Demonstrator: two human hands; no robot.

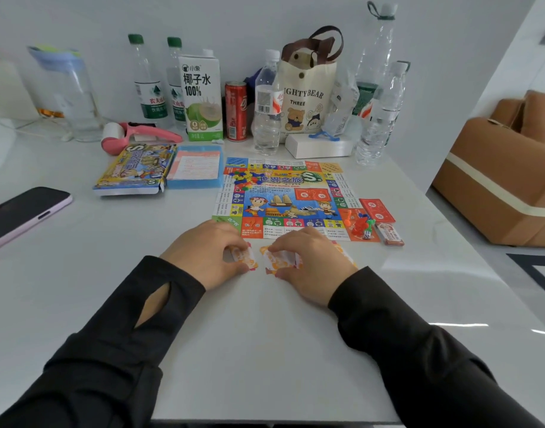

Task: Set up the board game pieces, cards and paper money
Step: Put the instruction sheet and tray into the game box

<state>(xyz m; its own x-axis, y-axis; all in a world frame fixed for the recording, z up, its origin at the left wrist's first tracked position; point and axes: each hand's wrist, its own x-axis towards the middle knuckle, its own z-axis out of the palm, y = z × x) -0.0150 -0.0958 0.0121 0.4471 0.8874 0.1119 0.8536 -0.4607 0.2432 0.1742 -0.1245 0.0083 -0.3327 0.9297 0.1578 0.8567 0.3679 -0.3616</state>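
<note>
On the white tabletop (265, 350), just in front of the colourful square paper game board (283, 199), both hands sat side by side, close but not touching. The left hand (208, 253) had its fingers curled and pinched the left wad of orange-and-white paper notes (245, 257). The right hand (311, 267) was clamped the same way on the right wad of orange-and-white paper notes (278, 261). Both wads were low at the table surface; print was too blurred to read and the count could not be told. The fingers hid most of each wad. An orange paper edge (343, 253) poked out by the right hand, unclear whether part of the same wad.

Black sleeves covered both arms and ran out of frame at the bottom.

A flat red card stack (377, 210) lay just beside the board's right edge. A small red-brown card packet (390, 234) lay nearer. Orange plastic pawns (359, 225) and a small white die (367, 235) sat on the board's near right corner, tangled and hard to separate. Mixed coloured plastic pieces (245, 179) were heaped on the board's far left corner.

The yellow-blue printed cardboard game box (135, 169) and a blue plastic tray (197, 166) lay left of the board. A dark phone in a lilac case (21, 213) was cut off at the left edge.
</note>
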